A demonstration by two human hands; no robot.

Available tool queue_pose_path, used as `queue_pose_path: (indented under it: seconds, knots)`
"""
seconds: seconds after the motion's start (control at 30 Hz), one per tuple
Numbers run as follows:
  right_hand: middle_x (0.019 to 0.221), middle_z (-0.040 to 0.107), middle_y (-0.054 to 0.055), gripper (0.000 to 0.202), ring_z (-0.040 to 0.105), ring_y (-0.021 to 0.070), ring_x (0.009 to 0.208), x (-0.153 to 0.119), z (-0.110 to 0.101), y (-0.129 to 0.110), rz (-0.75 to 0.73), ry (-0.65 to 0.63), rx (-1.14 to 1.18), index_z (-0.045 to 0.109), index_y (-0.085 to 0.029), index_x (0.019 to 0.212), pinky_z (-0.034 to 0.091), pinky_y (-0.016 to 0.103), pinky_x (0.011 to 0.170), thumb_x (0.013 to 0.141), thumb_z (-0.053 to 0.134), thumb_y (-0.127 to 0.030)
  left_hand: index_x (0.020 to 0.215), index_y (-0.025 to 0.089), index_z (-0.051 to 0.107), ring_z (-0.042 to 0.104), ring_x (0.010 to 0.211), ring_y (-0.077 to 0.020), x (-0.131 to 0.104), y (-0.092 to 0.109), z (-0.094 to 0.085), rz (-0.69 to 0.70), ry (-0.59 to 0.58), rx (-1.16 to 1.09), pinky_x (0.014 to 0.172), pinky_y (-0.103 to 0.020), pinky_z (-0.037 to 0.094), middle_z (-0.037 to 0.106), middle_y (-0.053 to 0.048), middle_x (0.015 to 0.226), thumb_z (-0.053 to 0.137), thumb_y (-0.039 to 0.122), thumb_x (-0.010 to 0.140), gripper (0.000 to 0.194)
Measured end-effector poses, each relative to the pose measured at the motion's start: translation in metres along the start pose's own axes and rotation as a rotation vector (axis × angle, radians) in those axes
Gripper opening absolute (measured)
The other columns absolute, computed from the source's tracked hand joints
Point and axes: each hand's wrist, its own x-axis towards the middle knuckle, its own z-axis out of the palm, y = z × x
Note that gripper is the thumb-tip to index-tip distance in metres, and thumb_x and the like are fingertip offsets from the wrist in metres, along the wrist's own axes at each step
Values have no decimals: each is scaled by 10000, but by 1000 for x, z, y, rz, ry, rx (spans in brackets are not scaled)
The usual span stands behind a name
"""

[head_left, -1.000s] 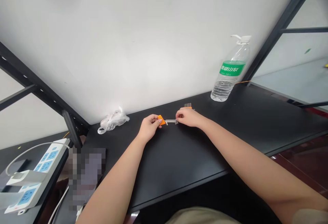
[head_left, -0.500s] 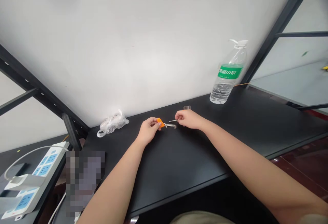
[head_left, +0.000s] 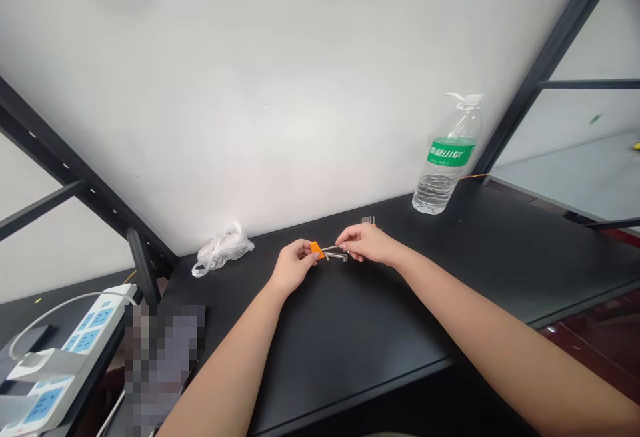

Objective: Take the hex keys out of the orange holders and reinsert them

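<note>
Between the thumb and fingers of my left hand [head_left: 293, 267] is an orange hex key holder [head_left: 317, 249], with several bent hex keys [head_left: 339, 256] sticking out of it to the right. My right hand [head_left: 367, 243] pinches one loose hex key [head_left: 330, 247], whose left end meets the holder's edge. Whether that end is inside a slot is too small to tell. Just behind my right hand lies a second orange set of hex keys [head_left: 368, 220], partly hidden by the hand.
A large water bottle [head_left: 445, 163] stands at the back right against the wall. A crumpled plastic bag [head_left: 223, 249] lies at the back left of the black table [head_left: 360, 357]. On the left are a white power strip [head_left: 75, 363] and a blurred-out dark object [head_left: 170, 363].
My right hand has moved left, bringing the loose hex key from a gap away up to the orange holder. The view has tilted slightly upward.
</note>
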Motion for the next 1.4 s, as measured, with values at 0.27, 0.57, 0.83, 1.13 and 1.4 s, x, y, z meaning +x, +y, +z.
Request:
queue_pose_path:
  seconds: [0.27, 0.57, 0.83, 1.13, 1.4]
  knots:
    - [607, 642, 14, 276, 544, 120, 512, -3, 7, -5, 34, -72, 134, 747, -139, 958, 456, 254, 512, 820, 758, -377, 1006, 176, 728, 676, 762, -168, -4, 6, 2, 13, -30, 46, 755, -319, 553, 760, -57, 911, 763, 392, 840, 275]
    - [605, 623, 6, 240, 517, 111, 486, -2, 0, -3, -5, -4, 184, 741, -134, 963, 425, 248, 483, 831, 732, -333, 994, 169, 729, 691, 762, -177, -2, 5, 0, 2, -2, 46, 753, -327, 559, 752, -60, 874, 754, 411, 849, 283]
    - [601, 630, 8, 256, 530, 111, 493, -2, 2, -3, 16, -54, 216, 744, -132, 961, 437, 245, 486, 830, 745, -352, 1203, 173, 646, 684, 732, -168, -3, 5, -1, 18, -2, 6, 766, -329, 550, 736, -36, 838, 757, 380, 852, 423]
    - [591, 623, 2, 234, 525, 108, 479, -2, 7, -5, 47, -58, 234, 742, -135, 935, 430, 242, 466, 813, 754, -335, 1299, 193, 664, 691, 757, -174, -3, 4, -2, 20, -39, -21, 817, -361, 565, 756, -55, 881, 759, 364, 853, 487]
    - [687, 677, 25, 307, 557, 107, 532, 3, 31, -5, 79, -75, 422, 711, -148, 923, 434, 223, 476, 770, 828, -388, 1421, 245, 608, 703, 1103, -267, -7, 5, 5, 115, -71, 82, 1034, -488, 550, 718, -107, 1228, 798, 253, 797, 652]
